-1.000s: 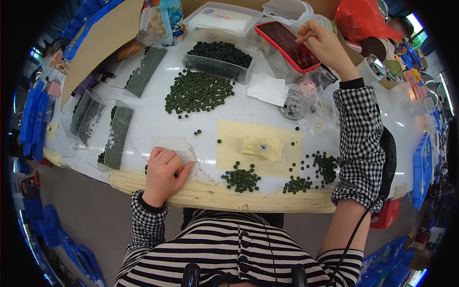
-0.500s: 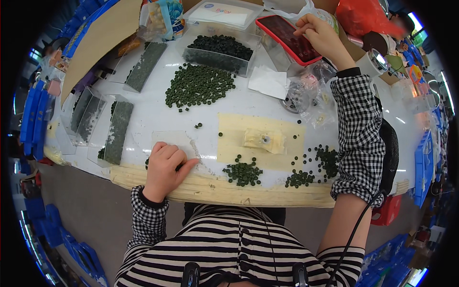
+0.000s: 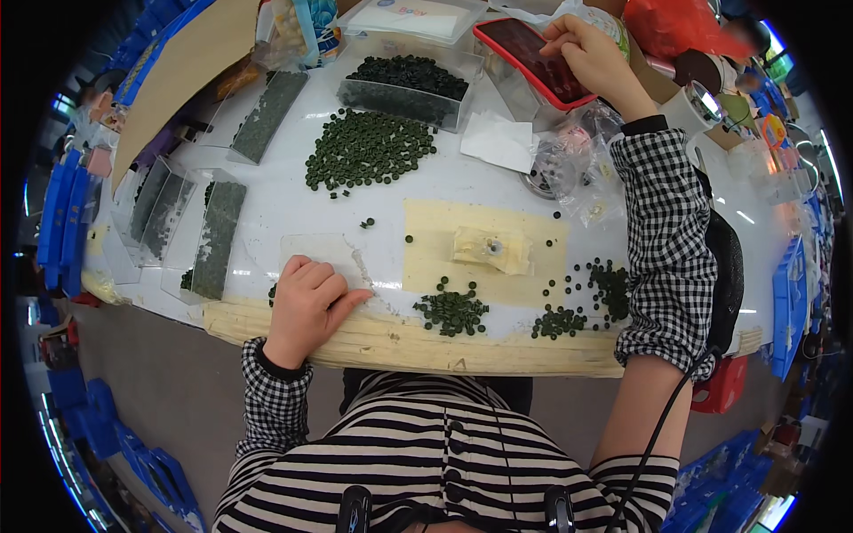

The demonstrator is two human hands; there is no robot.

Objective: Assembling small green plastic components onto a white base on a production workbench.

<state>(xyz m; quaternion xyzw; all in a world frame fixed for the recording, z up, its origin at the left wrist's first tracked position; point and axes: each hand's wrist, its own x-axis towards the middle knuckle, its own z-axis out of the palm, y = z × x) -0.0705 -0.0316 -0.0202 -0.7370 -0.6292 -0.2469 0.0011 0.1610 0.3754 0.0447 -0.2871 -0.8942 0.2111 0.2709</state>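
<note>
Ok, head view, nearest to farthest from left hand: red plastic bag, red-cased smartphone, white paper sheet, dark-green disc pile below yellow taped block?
1. Dark-green disc pile: right of the left hand.
2. White paper sheet: farther back, right.
3. Red-cased smartphone: beyond the paper, by the right hand.
4. Red plastic bag: far back right.

Left hand (image 3: 306, 306): palm side hidden. Right hand (image 3: 586, 58): contact with red-cased phone (image 3: 524, 58) cannot be determined. Checked sleeve (image 3: 666, 249): may conceal part of adjacent green pile (image 3: 609, 289). Red bag (image 3: 680, 31): cut off by upper edge.
</note>
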